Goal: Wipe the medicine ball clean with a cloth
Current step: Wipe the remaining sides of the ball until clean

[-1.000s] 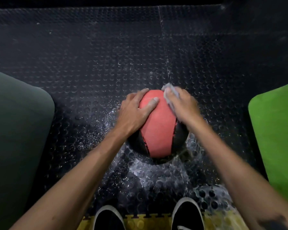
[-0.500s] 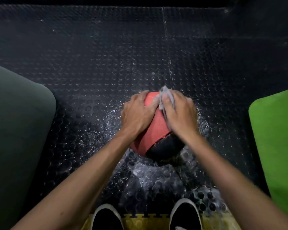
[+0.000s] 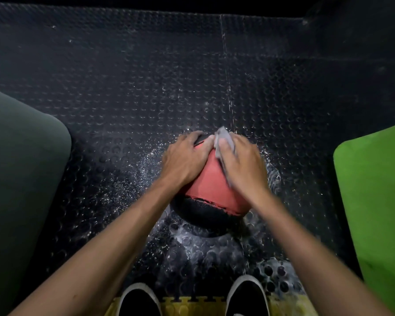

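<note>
A red and black medicine ball rests on the studded black rubber floor in the middle of the view. My left hand lies flat on the ball's upper left side, fingers spread over it. My right hand presses a grey cloth against the ball's upper right side; the cloth's end sticks up past my fingertips. A black panel of the ball faces me at the bottom.
Wet patches and droplets glisten on the floor around and in front of the ball. A dark green mat lies at the left, a bright green mat at the right. My two black shoes stand on a yellow tile edge at the bottom.
The ball has rolled under my hands: the black panel has turned toward me and the red band now runs across. Both hands have stayed on top, close together.
</note>
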